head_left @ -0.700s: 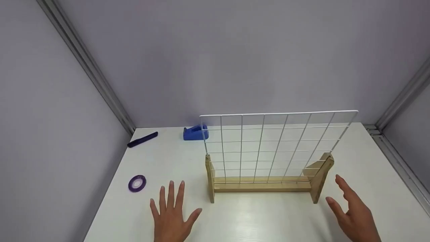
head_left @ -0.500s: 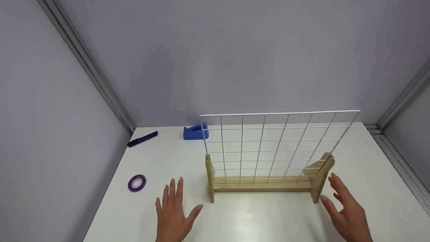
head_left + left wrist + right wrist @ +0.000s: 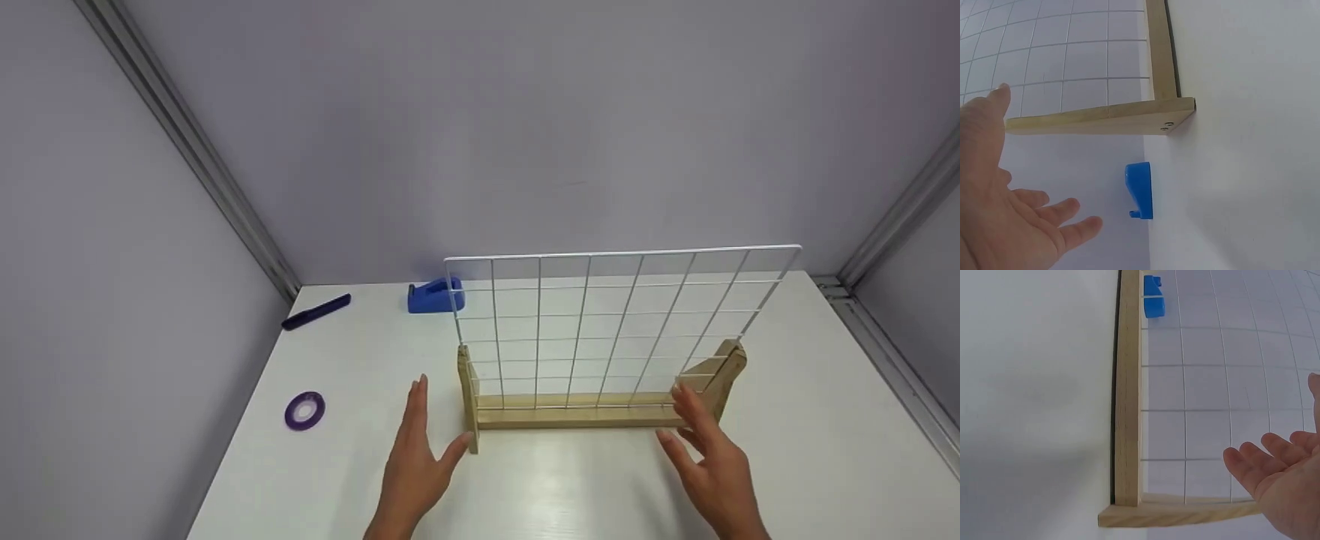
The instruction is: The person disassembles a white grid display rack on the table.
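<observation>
White tabletop [image 3: 360, 360], wire grid [image 3: 581, 315] in wooden stand [image 3: 585, 418], left hand [image 3: 413, 471], right hand [image 3: 714, 471] nearby (fingers [image 3: 1081, 232] apart from thumbs [image 3: 454, 453])

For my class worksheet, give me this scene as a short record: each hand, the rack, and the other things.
Wire rack: standing on white table, with wooden base
Left hand: holds nothing; beside rack's left end, contact unclear
Right hand: holds nothing; before rack's right end, contact unclear
Near table's far edge: blue tape dispenser
Table's left side: purple ring, dark bar
</observation>
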`<state>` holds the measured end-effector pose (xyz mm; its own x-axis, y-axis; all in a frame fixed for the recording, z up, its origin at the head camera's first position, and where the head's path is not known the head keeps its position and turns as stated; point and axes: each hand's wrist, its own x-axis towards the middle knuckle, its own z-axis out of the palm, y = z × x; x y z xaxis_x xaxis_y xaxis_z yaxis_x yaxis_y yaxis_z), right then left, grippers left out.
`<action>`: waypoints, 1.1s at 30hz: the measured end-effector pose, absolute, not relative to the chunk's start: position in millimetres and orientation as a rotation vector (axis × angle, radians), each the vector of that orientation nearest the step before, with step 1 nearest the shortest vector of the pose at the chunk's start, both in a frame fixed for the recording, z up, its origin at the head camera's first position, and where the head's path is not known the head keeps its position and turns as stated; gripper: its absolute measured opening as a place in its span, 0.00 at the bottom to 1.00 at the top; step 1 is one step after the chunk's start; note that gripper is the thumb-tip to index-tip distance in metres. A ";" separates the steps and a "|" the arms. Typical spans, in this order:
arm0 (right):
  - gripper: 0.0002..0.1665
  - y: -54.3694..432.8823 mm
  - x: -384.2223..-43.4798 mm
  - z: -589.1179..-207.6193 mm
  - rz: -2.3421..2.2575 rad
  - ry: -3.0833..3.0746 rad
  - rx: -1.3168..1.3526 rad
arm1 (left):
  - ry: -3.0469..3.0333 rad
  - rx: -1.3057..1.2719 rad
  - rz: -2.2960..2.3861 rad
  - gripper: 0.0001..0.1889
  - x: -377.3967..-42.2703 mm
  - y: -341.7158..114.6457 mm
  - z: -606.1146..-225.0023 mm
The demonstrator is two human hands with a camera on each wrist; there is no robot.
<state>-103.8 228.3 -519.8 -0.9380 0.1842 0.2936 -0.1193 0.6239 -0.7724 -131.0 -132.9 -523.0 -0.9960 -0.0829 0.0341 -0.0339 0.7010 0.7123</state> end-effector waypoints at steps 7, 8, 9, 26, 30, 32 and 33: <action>0.38 212.1 -106.3 -529.3 1.374 -2.501 -0.165 | -2.817 0.010 -1.283 0.52 -138.1 -122.4 -526.5; 0.38 211.2 -107.1 -529.8 1.401 -2.491 -0.185 | -2.816 0.005 -1.293 0.52 -139.2 -122.0 -526.2; 0.37 210.1 -108.3 -530.1 1.423 -2.482 -0.201 | -2.818 0.003 -1.307 0.52 -141.0 -122.1 -526.0; 0.41 183.1 -135.1 -540.4 1.588 -2.410 -0.080 | -2.742 -0.214 -1.559 0.56 -173.2 -137.5 -525.0; 0.44 174.4 -142.3 -542.7 1.647 -2.399 -0.056 | -2.737 -0.205 -1.606 0.55 -176.5 -137.3 -522.0; 0.45 169.8 -145.6 -543.0 1.670 -2.383 -0.057 | -2.739 -0.222 -1.627 0.55 -179.1 -136.9 -521.5; 0.45 167.3 -147.4 -543.3 1.677 -2.373 -0.055 | -2.745 -0.233 -1.635 0.55 -180.4 -136.8 -521.5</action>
